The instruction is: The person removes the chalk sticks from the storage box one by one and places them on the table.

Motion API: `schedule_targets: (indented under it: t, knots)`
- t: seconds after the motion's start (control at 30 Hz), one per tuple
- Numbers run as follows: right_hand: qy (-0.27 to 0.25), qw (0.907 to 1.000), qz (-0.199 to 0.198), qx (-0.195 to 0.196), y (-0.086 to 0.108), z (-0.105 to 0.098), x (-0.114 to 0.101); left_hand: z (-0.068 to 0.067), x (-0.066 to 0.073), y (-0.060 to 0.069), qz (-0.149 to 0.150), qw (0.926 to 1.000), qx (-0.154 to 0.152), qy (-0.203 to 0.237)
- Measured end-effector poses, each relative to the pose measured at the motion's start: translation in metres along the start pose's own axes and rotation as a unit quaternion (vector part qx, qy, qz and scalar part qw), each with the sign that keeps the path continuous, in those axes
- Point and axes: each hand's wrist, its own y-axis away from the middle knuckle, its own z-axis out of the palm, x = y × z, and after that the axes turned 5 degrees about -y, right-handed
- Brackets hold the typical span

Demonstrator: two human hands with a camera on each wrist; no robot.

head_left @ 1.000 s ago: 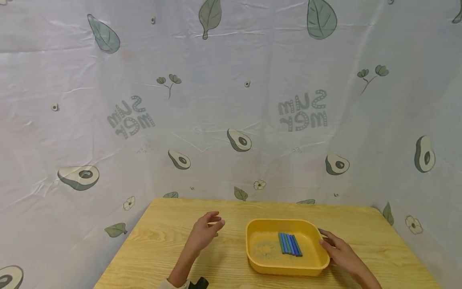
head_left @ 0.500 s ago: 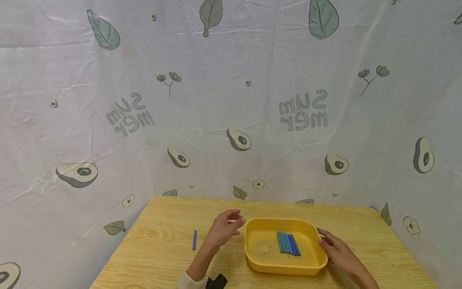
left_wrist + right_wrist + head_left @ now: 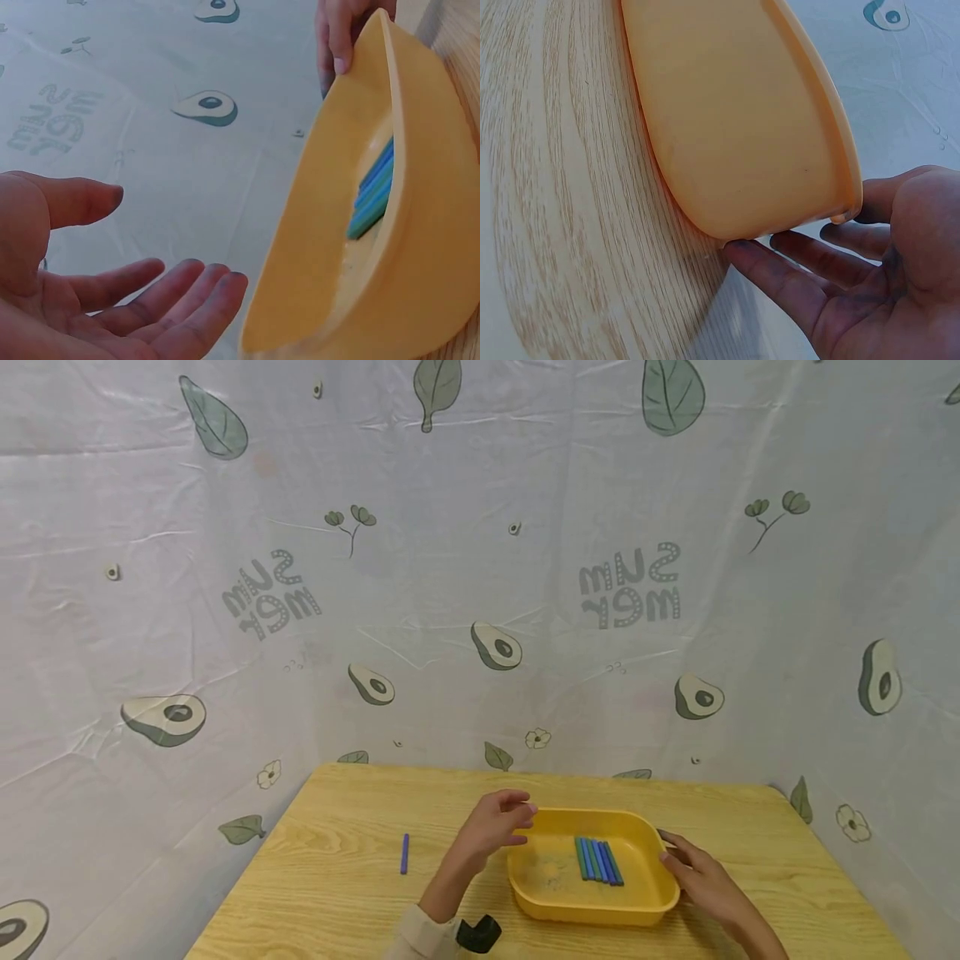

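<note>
A yellow plastic tray (image 3: pixel 551 912) stands on the table, with several blue and green pastel-like sticks (image 3: pixel 598 862) lying side by side in it. Dusty smudges mark its floor. My left hand (image 3: pixel 491 831) hovers at the tray's left rim with nothing in it; in the left wrist view, that hand's fingers (image 3: pixel 202 319) are spread and slightly bent. At the other end, my right hand (image 3: pixel 705 881) holds the tray's right side. The right wrist view has the thumb at the rim and the fingers (image 3: pixel 780 281) against the outer wall. A single violet-blue stick (image 3: pixel 404 854) lies left of the tray.
The wood-grain table (image 3: pixel 330 902) reaches back to a pale curtain (image 3: pixel 435 593) printed with avocados and leaves. A black wrist device (image 3: pixel 480 934) shows by my left sleeve (image 3: pixel 427 931).
My left hand has moved right, from over the table to the tray's left rim. The single violet-blue stick has come into view behind it. My right hand keeps its place on the tray.
</note>
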Motion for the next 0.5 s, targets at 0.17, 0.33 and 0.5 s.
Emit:
schedule_targets:
  t: [0.17, 0.33, 0.5]
  knots:
    - [0.003, 1.0, -0.003, 0.001, -0.002, -0.001, -0.001, 0.009, 0.002, -0.008, -0.028, 0.9994, 0.001, 0.019]
    - [0.005, 1.0, 0.001, 0.005, -0.002, 0.0, -0.002, 0.018, 0.0, -0.015, -0.047, 0.9987, 0.002, 0.022]
    - [0.005, 1.0, 0.003, 0.008, -0.001, 0.002, -0.001, 0.027, -0.005, -0.023, -0.062, 0.9978, 0.003, 0.022]
